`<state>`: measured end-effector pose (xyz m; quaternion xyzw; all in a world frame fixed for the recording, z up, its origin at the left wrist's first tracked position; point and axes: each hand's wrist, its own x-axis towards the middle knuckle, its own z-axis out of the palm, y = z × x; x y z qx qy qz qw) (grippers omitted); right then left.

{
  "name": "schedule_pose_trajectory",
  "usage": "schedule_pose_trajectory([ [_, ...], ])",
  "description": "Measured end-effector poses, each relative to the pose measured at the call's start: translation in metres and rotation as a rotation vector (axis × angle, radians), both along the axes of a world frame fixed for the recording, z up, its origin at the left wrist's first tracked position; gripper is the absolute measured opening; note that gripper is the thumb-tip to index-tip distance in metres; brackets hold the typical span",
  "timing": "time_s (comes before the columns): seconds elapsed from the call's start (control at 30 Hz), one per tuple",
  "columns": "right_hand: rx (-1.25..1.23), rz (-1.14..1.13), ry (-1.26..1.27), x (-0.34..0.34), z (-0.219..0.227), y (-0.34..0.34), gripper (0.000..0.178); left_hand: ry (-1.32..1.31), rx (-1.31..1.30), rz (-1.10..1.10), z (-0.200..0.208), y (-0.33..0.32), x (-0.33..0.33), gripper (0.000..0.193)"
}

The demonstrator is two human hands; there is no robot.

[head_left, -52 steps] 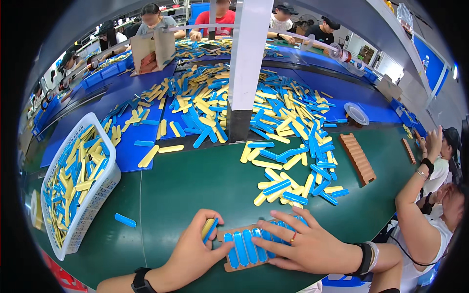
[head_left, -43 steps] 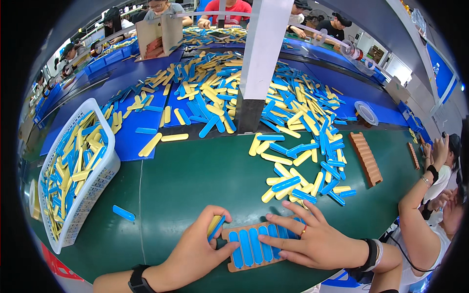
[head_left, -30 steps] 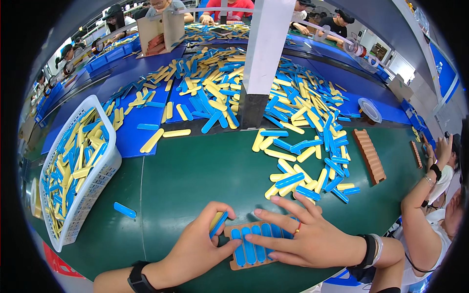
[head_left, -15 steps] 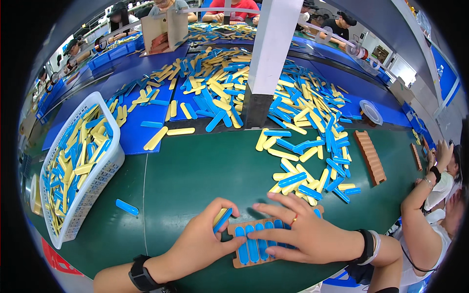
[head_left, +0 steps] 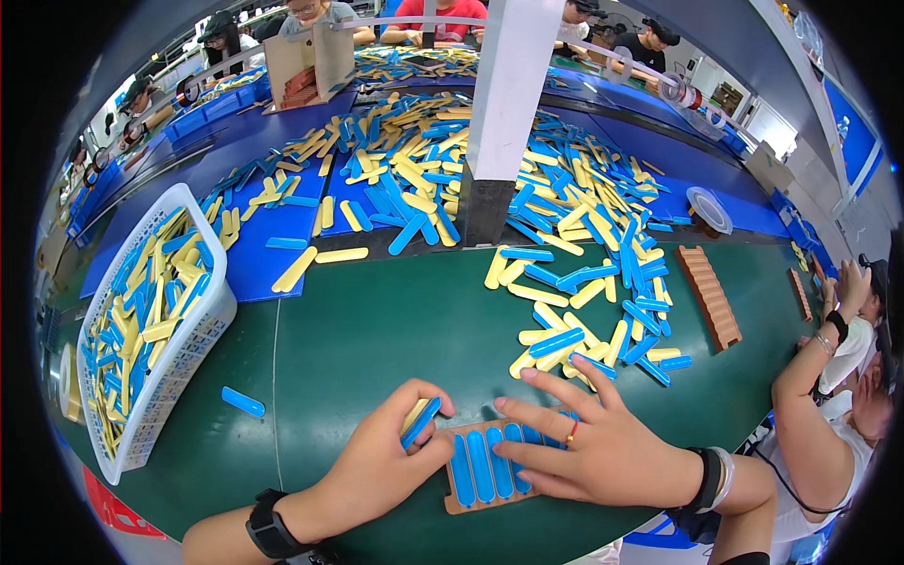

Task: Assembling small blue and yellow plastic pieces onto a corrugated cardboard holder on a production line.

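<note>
A brown ridged tray [head_left: 484,507] lies on the green tabletop in front of me. Several blue round-ended strips [head_left: 479,466] sit side by side in its grooves. My left hand [head_left: 372,471] is closed at the tray's left end, holding a few stacked strips [head_left: 421,424], blue and yellow, between thumb and curled fingers. Spread over the tray's right part is my right hand [head_left: 612,450], palm down, its fingertips at or just above the blue strips. It covers that end of the tray. Past its fingers lies a loose pile of blue and yellow strips [head_left: 565,343].
A white perforated basket [head_left: 212,320] full of strips stands at left, with one loose blue strip [head_left: 243,401] beside it. A white post [head_left: 509,104] rises through the large heap. Another brown tray [head_left: 708,297] lies at right, near a co-worker's arm [head_left: 805,381].
My left thumb has drawn back from the strips in the tray, still holding its stack. My right hand has shifted slightly right, its fingers more spread. The whole view has moved a little.
</note>
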<state>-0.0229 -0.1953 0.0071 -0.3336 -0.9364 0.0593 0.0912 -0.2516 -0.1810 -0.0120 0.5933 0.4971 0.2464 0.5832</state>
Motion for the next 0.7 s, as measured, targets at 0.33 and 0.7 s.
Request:
schedule_pose_trajectory([
  [0.33, 0.072, 0.017, -0.077, -0.003, 0.002, 0.001, 0.023, -0.045, 0.024, -0.005, -0.006, -0.001, 0.0, 0.017],
  [0.7, -0.052, -0.058, 0.028, 0.011, 0.006, -0.001, 0.021, -0.006, 0.014, 0.001, -0.006, 0.0, 0.0, 0.016],
])
